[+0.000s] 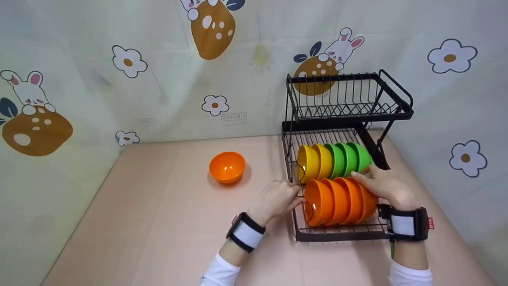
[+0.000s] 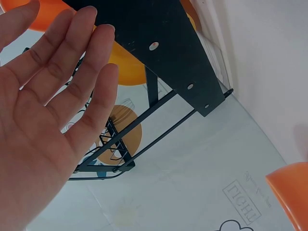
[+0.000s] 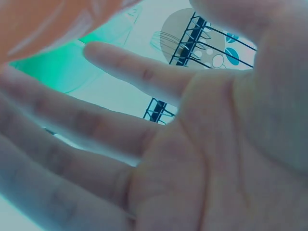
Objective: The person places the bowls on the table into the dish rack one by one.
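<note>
A row of several orange bowls [image 1: 325, 204] stands on edge in the lower tier of a black dish rack [image 1: 341, 237]. Behind them, two yellow bowls [image 1: 307, 163] and several green bowls [image 1: 359, 159] form another row. My left hand [image 1: 274, 200] is at the rack's left side, its fingertips by the leftmost orange bowl; its fingers look extended in the left wrist view. At the right end, my right hand [image 1: 384, 186] has its thumb against the orange bowls and a finger near the last green bowl. Its fingers [image 3: 91, 120] are stretched out in the right wrist view.
A single orange bowl [image 1: 227, 169] sits on the table [image 1: 166, 222] left of the rack. The rack's upper tier [image 1: 353, 117] overhangs the back of the lower one. A printed cloth [image 1: 254, 79] hangs behind and beside the table.
</note>
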`<state>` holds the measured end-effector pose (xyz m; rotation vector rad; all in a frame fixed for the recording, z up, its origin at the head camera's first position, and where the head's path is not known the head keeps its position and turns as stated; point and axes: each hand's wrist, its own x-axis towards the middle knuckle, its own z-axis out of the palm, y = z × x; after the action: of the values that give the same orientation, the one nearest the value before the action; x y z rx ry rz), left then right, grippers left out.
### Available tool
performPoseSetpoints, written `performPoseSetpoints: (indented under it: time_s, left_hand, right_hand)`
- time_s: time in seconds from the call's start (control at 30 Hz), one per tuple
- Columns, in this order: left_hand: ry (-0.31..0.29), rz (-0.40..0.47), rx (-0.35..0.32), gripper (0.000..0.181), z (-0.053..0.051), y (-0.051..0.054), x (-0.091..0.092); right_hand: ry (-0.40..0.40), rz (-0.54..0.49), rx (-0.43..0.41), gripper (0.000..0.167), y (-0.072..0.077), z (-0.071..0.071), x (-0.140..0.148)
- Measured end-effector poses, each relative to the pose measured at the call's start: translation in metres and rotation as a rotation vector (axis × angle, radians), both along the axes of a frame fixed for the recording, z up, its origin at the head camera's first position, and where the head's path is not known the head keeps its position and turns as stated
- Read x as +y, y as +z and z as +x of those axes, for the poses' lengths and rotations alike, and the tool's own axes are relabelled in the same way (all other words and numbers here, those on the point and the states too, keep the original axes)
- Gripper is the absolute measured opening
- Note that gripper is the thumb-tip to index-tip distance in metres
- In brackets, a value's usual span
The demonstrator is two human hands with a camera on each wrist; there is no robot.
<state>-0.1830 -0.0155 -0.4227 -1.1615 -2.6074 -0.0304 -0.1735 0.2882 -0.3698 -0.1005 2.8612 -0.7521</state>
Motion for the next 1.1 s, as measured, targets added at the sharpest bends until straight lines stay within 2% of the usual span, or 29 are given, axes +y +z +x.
performPoseSetpoints:
  time_s: [0.1, 0.23, 0.4, 0.57, 0.67, 0.77, 0.9, 1.1]
  left_hand:
    - [-0.001, 0.005, -0.004, 0.028, 0.0, 0.001, 0.0]
    - [-0.002, 0.021, -0.018, 0.026, -0.001, 0.0, -0.001]
    - [0.0, 0.049, -0.023, 0.026, -0.003, -0.002, -0.004]
    - [0.013, 0.079, -0.011, 0.025, -0.007, -0.004, -0.008]
    - [0.064, 0.085, -0.009, 0.025, -0.01, -0.004, -0.012]
    - [0.152, 0.062, 0.011, 0.028, -0.013, -0.005, -0.018]
    - [0.273, 0.043, 0.003, 0.034, -0.016, -0.006, -0.027]
    - [0.418, 0.073, 0.044, 0.038, -0.024, -0.01, -0.038]
  right_hand:
    - [-0.033, -0.007, 0.054, 0.066, 0.002, 0.001, -0.001]
    - [-0.07, -0.007, 0.165, 0.067, 0.006, 0.004, -0.003]
    - [-0.114, -0.029, 0.307, 0.054, 0.009, 0.006, -0.008]
    - [-0.113, -0.055, 0.397, 0.041, 0.009, 0.005, -0.013]
    - [-0.11, -0.076, 0.417, 0.038, 0.01, 0.005, -0.014]
    - [-0.107, -0.087, 0.434, 0.036, 0.01, 0.006, -0.015]
    - [-0.103, -0.085, 0.442, 0.034, 0.011, 0.006, -0.016]
    - [-0.094, -0.085, 0.439, 0.031, 0.011, 0.007, -0.017]
